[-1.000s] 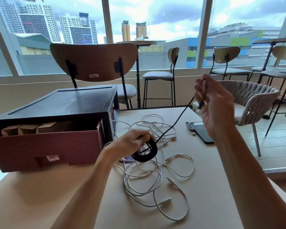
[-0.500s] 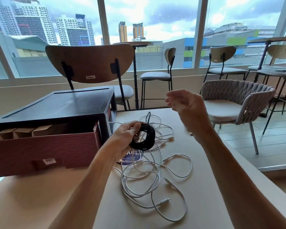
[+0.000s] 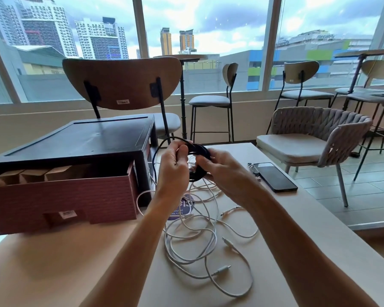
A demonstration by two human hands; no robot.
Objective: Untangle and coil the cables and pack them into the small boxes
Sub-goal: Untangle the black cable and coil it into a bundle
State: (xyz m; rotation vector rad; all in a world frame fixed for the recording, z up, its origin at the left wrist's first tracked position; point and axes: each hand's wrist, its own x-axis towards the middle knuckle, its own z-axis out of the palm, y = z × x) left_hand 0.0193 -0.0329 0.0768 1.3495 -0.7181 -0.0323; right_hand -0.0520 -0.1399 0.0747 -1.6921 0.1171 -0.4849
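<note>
A coiled black cable [image 3: 199, 149] is held above the table between both hands. My left hand [image 3: 172, 171] grips its left side, with a loose black loop arching up over the fingers. My right hand [image 3: 220, 167] grips its right side. Below the hands a tangle of white cables [image 3: 200, 238] lies spread on the beige table [image 3: 53, 262]. At the left stands a red-brown carton [image 3: 60, 200] holding small brown cardboard boxes [image 3: 33, 175], partly under a black stand [image 3: 75, 140].
A dark phone [image 3: 274, 176] and a small metal clip lie on the table to the right of the hands. A purple round sticker [image 3: 182, 210] shows under the white cables. Chairs stand behind the table and a woven armchair [image 3: 315, 138] at its right edge.
My right hand came down from its raised position and closed on the black coil. The left hand lifted the coil up and away from the table, and the last free length got wound in.
</note>
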